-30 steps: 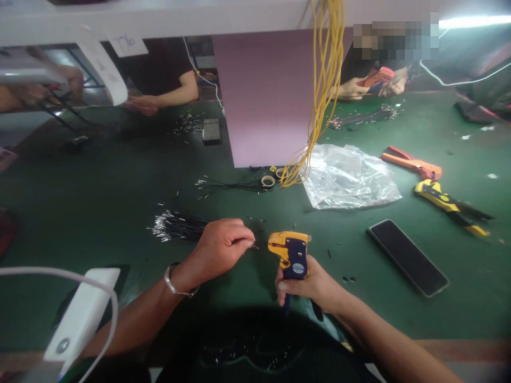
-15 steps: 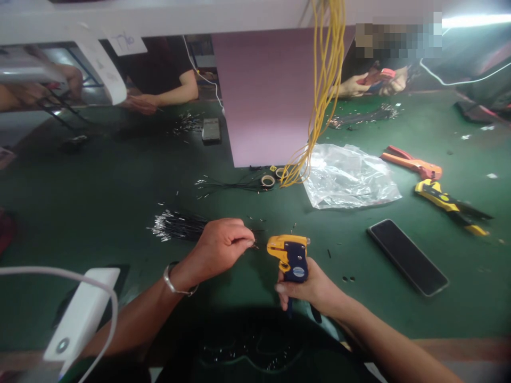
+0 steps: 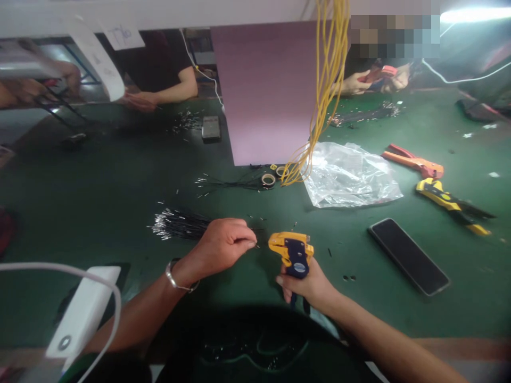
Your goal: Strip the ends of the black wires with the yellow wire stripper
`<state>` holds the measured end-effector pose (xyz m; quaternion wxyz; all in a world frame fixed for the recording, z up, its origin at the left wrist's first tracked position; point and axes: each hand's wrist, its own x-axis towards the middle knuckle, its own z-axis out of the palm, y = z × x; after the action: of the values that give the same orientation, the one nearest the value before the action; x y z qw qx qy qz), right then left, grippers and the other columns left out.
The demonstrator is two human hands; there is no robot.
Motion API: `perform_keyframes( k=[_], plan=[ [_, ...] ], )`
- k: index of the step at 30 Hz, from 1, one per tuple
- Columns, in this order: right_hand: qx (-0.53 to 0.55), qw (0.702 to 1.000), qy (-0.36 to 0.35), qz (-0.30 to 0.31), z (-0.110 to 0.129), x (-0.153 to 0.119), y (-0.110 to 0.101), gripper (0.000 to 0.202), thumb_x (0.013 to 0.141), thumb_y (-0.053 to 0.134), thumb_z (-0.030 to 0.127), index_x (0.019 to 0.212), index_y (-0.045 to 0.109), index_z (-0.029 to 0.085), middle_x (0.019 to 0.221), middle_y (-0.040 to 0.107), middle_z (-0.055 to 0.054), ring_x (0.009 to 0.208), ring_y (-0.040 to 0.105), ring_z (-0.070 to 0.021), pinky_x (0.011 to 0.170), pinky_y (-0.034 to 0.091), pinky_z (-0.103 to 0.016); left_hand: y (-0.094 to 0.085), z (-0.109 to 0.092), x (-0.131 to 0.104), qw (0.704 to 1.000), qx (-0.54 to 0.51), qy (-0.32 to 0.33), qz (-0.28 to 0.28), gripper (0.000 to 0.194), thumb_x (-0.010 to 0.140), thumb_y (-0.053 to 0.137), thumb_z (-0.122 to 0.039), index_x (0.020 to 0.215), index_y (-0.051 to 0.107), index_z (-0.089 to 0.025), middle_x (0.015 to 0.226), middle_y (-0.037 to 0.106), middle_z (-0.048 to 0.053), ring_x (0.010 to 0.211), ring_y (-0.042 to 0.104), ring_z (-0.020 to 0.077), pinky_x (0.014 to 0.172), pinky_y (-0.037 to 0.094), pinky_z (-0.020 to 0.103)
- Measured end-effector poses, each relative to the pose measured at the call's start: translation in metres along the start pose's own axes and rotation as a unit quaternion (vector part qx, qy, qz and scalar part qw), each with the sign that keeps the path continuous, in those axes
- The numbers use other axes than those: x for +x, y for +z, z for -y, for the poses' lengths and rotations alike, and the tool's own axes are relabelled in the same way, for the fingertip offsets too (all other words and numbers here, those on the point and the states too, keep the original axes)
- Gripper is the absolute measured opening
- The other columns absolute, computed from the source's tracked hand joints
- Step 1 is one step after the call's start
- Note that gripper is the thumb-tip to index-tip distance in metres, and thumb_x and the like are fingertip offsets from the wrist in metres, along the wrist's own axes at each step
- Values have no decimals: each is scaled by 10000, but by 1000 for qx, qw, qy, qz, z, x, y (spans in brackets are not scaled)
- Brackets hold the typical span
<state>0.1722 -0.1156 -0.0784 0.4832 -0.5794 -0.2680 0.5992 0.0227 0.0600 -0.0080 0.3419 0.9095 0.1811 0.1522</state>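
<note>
My right hand [image 3: 307,284] is wrapped round the handle of a yellow and dark blue wire stripper [image 3: 297,255]. Its jaws point left, toward my left hand, and two dark handle ends show below the fingers. My left hand [image 3: 229,242] has thumb and fingers pinched together, a short gap left of the jaws. Whatever it pinches is too small to make out. Beneath and behind that hand lies a bundle of short black wires [image 3: 179,224] with bright tips fanned out to the left.
A phone [image 3: 409,256], yellow-black pliers [image 3: 443,197], orange pliers [image 3: 415,160] and a clear plastic bag [image 3: 351,175] lie to the right. Yellow wires [image 3: 325,80] hang beside a pink panel [image 3: 267,96]. Tape rolls [image 3: 268,181] stand below it. A white power strip [image 3: 83,311] is at left. Two co-workers sit opposite.
The wire stripper has tilted and shifted slightly right and up, and a second handle end now shows below my right hand. My left hand has barely moved and keeps its pinch.
</note>
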Motion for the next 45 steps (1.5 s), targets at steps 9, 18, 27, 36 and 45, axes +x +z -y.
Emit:
perform_keyframes(
  k=[9,18,27,36,45],
  plan=[
    [103,993,-52,14,16,1,-9,253,671,810,328,684,598,190,485,616,15,454,594,-168,508,484,-315,-5,5,1,1000,3,-10,-18,186,843,591,-157,706,714,-185,656,623,-10,612,572,94,579,420,218],
    [185,978,-77,56,17,10,-12,239,675,817,250,809,630,188,692,685,-14,660,662,-216,720,509,-400,-4,5,1,995,100,1,-29,215,866,552,-183,710,698,-195,652,603,-6,640,553,110,588,402,223],
    [212,975,-61,26,12,15,-13,219,657,788,201,813,639,171,705,678,-22,667,665,-219,695,487,-370,-10,33,16,978,205,-15,-40,190,896,528,-216,839,708,-222,781,672,5,771,603,141,686,422,255],
    [195,979,-54,10,8,18,-13,199,649,755,183,804,633,159,702,674,-23,666,667,-218,696,483,-365,-13,89,88,951,302,-60,-16,180,841,590,-239,846,767,-275,856,696,9,831,582,161,639,379,270],
    [194,980,-52,6,6,20,-13,198,644,769,177,796,642,164,696,684,-20,655,668,-212,661,485,-338,7,112,113,941,337,-23,15,224,867,546,-185,869,763,-238,942,677,48,912,512,200,625,324,311]
  ],
)
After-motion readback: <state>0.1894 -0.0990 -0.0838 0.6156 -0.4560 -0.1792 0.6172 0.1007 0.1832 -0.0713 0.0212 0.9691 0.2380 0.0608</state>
